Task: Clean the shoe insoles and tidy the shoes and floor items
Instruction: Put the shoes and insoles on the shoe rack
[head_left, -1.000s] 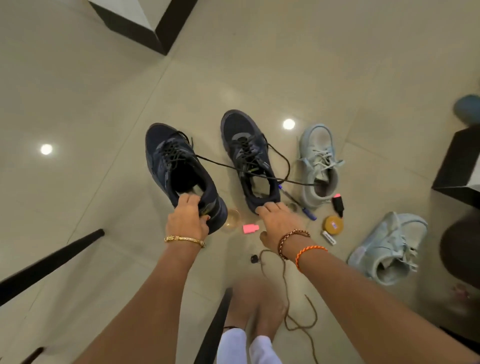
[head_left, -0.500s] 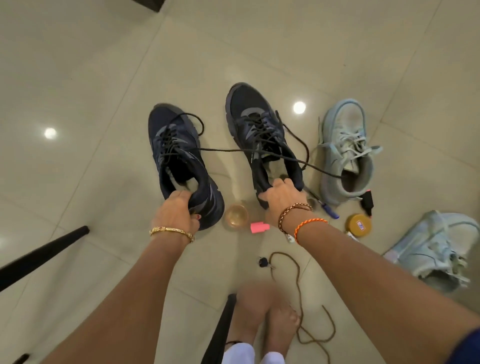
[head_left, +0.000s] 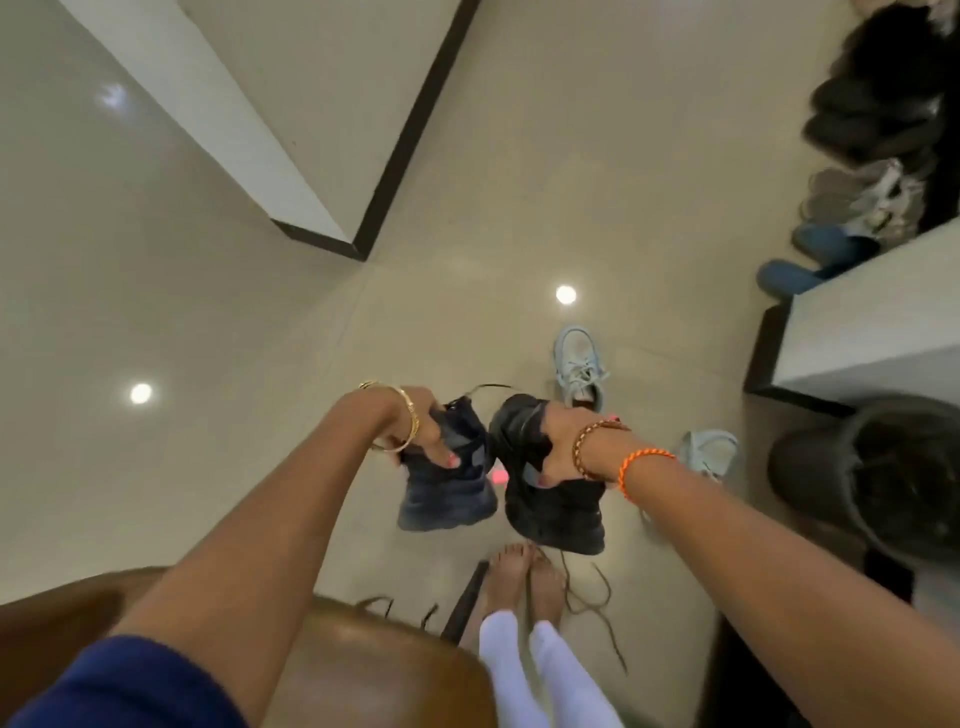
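Navy shoe (head_left: 452, 483) hangs from the left hand (head_left: 423, 431), fingers gripping its collar. Right hand (head_left: 563, 447) grips the black shoe (head_left: 556, 514) likewise, above the floor (head_left: 208, 338).

Glossy beige floor (head_left: 156, 260); brown chair (head_left: 363, 670)

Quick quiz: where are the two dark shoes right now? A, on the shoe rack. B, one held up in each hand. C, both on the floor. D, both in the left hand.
B: the left hand grips one dark shoe and the right hand grips the other dark shoe, both lifted off the floor.
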